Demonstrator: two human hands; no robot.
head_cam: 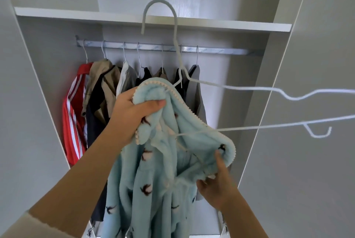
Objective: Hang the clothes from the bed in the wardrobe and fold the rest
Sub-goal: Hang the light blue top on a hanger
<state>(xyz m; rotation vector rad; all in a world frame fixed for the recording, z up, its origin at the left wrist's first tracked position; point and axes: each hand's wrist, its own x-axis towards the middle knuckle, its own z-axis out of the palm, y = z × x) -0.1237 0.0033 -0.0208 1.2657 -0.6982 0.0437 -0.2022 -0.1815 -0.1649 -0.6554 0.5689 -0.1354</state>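
Observation:
A fluffy light-blue garment (pixel 153 184) with small dark bird prints and white trim hangs in front of the open wardrobe. My left hand (pixel 132 114) grips its bunched collar at the top. My right hand (pixel 217 185) pinches the other side of the neck opening lower down. A white wire hanger (pixel 176 32) sits partly inside the neck opening. Its hook rises above the shelf edge and its right arm sticks out bare to the right. The metal rail (pixel 226 51) runs across the wardrobe behind.
Several garments hang on the rail: a red striped one (pixel 73 118) at the left, a beige jacket (pixel 101 87), dark and grey pieces. A white shelf (pixel 57 13) lies above the rail. The rail's right end is bare. An open wardrobe door (pixel 307 103) stands at the right.

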